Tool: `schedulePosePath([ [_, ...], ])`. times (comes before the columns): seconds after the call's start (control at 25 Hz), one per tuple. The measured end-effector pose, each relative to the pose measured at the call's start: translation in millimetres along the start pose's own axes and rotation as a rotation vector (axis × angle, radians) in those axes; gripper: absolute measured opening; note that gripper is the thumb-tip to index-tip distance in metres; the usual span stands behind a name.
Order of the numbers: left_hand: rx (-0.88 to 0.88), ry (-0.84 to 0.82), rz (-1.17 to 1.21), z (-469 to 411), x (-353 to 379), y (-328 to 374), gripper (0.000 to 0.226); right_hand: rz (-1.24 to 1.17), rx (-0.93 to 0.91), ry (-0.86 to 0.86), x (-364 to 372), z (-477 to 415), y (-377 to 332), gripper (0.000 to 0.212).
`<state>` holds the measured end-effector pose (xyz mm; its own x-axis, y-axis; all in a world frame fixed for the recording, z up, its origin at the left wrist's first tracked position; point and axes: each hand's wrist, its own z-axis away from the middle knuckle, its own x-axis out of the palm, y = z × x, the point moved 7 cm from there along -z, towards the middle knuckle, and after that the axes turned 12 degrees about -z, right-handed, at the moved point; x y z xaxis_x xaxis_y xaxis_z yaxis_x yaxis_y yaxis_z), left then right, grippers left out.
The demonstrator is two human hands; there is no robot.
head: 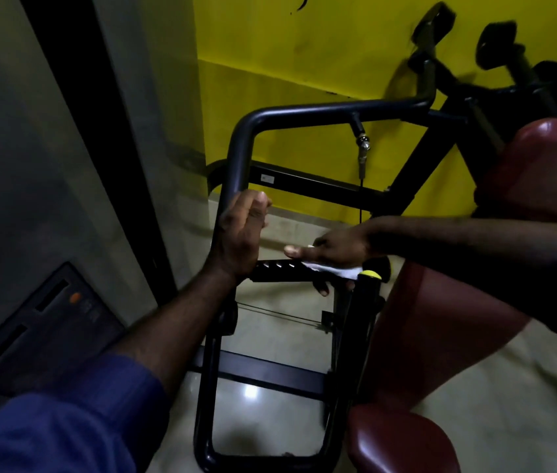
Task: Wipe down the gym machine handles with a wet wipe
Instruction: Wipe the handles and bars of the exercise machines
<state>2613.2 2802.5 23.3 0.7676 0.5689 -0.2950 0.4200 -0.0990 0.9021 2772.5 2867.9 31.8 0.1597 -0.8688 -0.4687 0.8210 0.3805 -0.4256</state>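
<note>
Gripping the left upright of the machine's black tubular frame (236, 158), the left hand (241, 233) has its fingers curled round the tube just below the rounded top corner. The right hand (335, 250) comes in from the right and clasps the wet wipe (333, 270) over the short horizontal handle (277, 269), with the thumb lying along the top and the fingers (321, 288) hooked under the lower edge. The wipe is bunched white at the handle's right end, its edge touching the yellow-capped post (369, 275). A bare stretch of handle with a row of small slots shows between the wipe and the heel of the left hand.

Above the handle the frame loop stands open, with the yellow wall (304, 63) and pale floor (304, 230) showing through. Only a thin cable with a metal clip (362, 148) hangs down from the top bar, on the right side of the opening. Below the handle a fine cable line (280, 315) crosses the gap, and a flat crossbar (270, 373) lies lower down.

On the right, dark red upholstered pads (441, 319) crowd close beside the post. On the left, a dark console panel (48, 329) with an orange button sits well apart from the frame, against a grey wall.
</note>
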Motion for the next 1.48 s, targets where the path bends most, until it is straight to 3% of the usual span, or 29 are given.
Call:
schedulePosePath([
  [0.08,0.074,0.096,-0.121,-0.3,-7.4,1.1,0.047,-0.188,0.098,-0.097,12.3,-27.0,-6.5,0.088],
  [0.16,0.120,0.133,-0.211,1.1,-9.6,6.0,0.046,-0.247,0.116,-0.189,26.4,-50.6,-16.0,0.072],
  [0.24,0.154,0.140,-0.270,1.7,-7.9,12.5,0.046,-0.211,0.039,-0.206,33.2,-62.8,-23.8,0.051],
  [0.32,0.183,0.123,-0.330,3.0,-2.9,15.7,0.047,-0.219,-0.051,-0.159,27.8,-58.5,-20.2,0.050],
  [0.4,0.219,0.084,-0.392,4.1,1.9,17.3,0.048,-0.230,-0.126,-0.070,12.8,-41.2,-0.8,0.049],
  [0.56,0.253,-0.100,-0.484,6.7,18.4,23.8,0.049,-0.426,-0.111,0.108,-23.5,9.7,66.1,0.026],
  [0.68,0.264,-0.286,-0.638,14.0,35.2,21.7,0.046,-0.287,-0.360,0.258,-28.7,33.6,67.2,0.051],
  [0.76,0.267,-0.365,-0.773,20.9,40.4,19.8,0.045,-0.305,-0.631,0.522,-23.5,46.9,58.9,0.063],
  [0.84,0.332,-0.390,-0.882,25.8,47.8,29.7,0.048,-0.447,-0.839,0.887,-12.9,65.4,72.8,0.053],
  [0.88,0.362,-0.413,-0.904,28.3,55.6,38.5,0.051,-0.558,-0.858,1.023,-5.0,70.1,83.4,0.042],
  [0.96,0.349,-0.546,-0.905,30.1,78.4,51.0,0.055,-0.862,-0.780,1.100,2.4,63.6,100.0,0.025],
  [1.08,0.220,-0.658,-0.837,29.2,99.0,50.4,0.056,-1.163,-0.547,0.933,-4.1,32.8,112.8,0.038],
  [1.16,0.197,-0.704,-0.828,26.8,103.2,47.5,0.060,-1.090,-0.462,0.953,-15.3,35.0,117.7,0.053],
  [1.32,0.092,-0.819,-0.774,24.6,103.3,38.4,0.080,-0.895,-0.519,1.358,-12.3,73.1,106.4,0.045],
  [1.4,0.131,-0.857,-0.843,24.6,106.1,35.3,0.083,-0.646,-0.669,1.384,8.8,86.5,89.0,0.033],
  [1.48,0.252,-0.853,-0.952,25.1,106.1,36.2,0.070,-0.314,-0.764,1.310,33.5,86.9,74.0,0.029],
])
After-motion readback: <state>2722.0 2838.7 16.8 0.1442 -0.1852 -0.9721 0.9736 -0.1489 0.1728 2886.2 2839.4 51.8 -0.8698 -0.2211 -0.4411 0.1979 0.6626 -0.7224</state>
